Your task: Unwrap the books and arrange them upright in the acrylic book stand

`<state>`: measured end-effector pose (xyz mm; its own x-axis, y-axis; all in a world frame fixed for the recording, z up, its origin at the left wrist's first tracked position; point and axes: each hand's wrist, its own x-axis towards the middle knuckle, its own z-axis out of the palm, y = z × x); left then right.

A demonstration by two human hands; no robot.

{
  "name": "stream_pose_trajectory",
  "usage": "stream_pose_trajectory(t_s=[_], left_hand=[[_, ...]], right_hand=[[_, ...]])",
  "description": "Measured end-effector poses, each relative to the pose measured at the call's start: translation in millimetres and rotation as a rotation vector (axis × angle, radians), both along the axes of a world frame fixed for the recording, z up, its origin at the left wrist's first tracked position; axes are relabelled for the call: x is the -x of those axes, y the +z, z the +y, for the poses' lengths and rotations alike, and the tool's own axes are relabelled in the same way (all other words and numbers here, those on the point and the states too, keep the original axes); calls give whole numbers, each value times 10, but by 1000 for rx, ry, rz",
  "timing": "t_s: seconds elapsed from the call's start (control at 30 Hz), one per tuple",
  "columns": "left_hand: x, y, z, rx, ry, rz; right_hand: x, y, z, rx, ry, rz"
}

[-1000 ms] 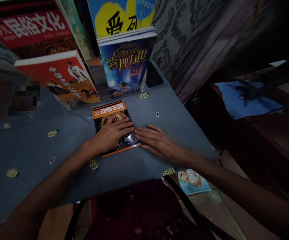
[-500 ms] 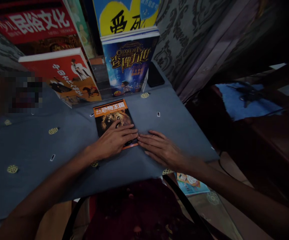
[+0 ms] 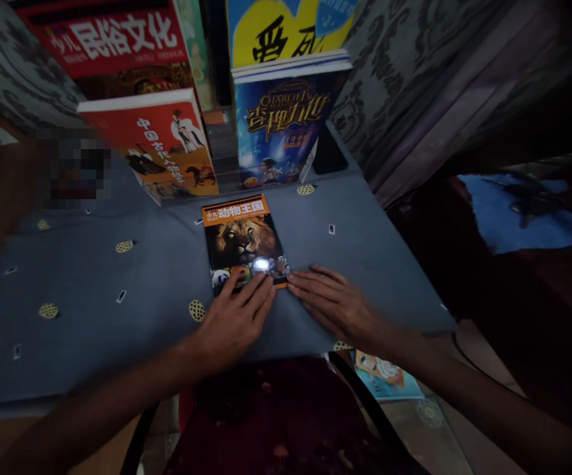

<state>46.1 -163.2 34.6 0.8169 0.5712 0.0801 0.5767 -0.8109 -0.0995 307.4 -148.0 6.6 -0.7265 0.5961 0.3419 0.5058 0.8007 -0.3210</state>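
While the lion-covered book lies flat on the desk, near the standing blue book, the left hand rests its outstretched, slightly parted fingers over the cover's lower edge, gripping nothing. The right hand has its fingers extended close together, tips at the lower right corner, with no grasp on it

Left hand palm-down, fingers slightly parted; right hand palm-down — fingers together; forearms angled inward
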Motion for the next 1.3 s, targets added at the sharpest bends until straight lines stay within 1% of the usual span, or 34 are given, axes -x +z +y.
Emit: stream_pose_trajectory(t_s=[0.17,0.23,0.3,0.4,0.47,0.53,0.6,0.63,0.67,0.73,0.9,1.0,1.1,1.3], left_hand=[[239,11,-222,-68,79,0],[359,21,-286,-80,112,-12],[456,13,-349,-86,157,-40],[524,-32,-424,-83,226,-96],[527,-64,-448,-86,250,-119],[515,-81,-453,-97,251,-136],[505,-81,-448,-104,249,-142],[503,-77,-445,-106,247,-140],[503,-72,-442,-108,245,-138],[504,-61,-439,-106,245,-131],[502,-45,-438,-80,253,-116],[497,-43,-445,-62,255,-119],[492,-43,-457,-42,269,-125],[499,-24,-429,7,278,-145]], right_hand=[[-33,-50,10,1,11,20],[-31,-36,3,16,4,3],[30,7,-22,5,-31,-12],[289,99,-84,-28,-45,-20],[544,142,-122,-25,38,-30],[785,156,-144,3,132,-91],[932,144,-154,21,170,-131],[957,132,-157,32,170,-144],[947,117,-160,43,161,-149],[841,85,-166,70,132,-142],[386,31,-198,107,34,-80],[202,27,-214,97,-19,-73],[135,29,-218,107,-36,-70],[144,21,-207,102,-40,-61]])
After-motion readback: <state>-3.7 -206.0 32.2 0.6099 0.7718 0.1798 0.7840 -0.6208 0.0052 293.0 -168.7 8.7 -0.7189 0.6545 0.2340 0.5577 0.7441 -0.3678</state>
